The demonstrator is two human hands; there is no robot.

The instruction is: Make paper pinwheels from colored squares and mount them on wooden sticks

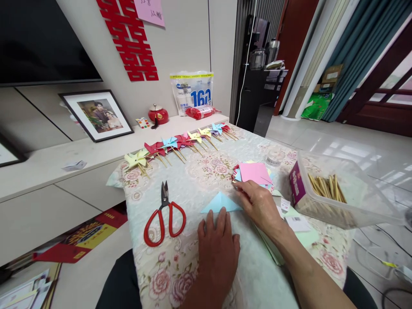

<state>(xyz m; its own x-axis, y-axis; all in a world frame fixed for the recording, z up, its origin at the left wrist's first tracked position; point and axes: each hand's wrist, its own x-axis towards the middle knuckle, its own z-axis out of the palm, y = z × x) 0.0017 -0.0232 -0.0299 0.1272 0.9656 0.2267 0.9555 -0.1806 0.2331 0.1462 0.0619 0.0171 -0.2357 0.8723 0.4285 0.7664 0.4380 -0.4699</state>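
A light blue sheet of paper, folded into a triangle [219,202], lies on the flowered tablecloth in front of me. My left hand [219,246] rests with its fingers laid out along the triangle's lower edge. Just right of the triangle is my right hand [259,206], its fingers curled in and the tips close together; whatever is between them is hidden. Beyond that hand sits a stack of square coloured papers with a pink sheet [255,173] on top. Red-handled scissors [165,214] lie to the left, blades pointing away.
Several paper pinwheels on sticks [169,143] line the table's far edge. A clear plastic box [325,214] with wooden sticks [328,186] stands at the right. Behind it is a small round clear container [275,157]. Pale green papers [304,227] lie under my right forearm.
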